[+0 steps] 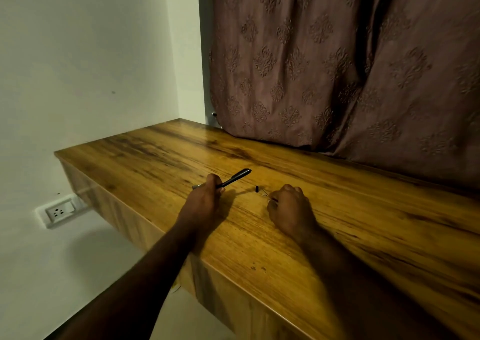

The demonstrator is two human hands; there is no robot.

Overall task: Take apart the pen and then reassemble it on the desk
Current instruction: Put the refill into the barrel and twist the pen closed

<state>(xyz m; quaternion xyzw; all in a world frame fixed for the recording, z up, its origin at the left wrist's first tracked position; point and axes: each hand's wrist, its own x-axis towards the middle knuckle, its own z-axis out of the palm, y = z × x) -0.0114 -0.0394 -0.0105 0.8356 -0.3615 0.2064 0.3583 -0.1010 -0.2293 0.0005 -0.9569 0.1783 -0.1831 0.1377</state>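
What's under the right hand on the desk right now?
A thin pale part sticks out from under the right hand, pinched at the fingers, beside a small black piece on the desk. The hand covers the rest of that part.

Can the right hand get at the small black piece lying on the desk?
Probably yes. The black piece lies loose on the desk, just left of the right hand, with nothing between them. But that hand seems to pinch a thin part already, so its fingers may not be free.
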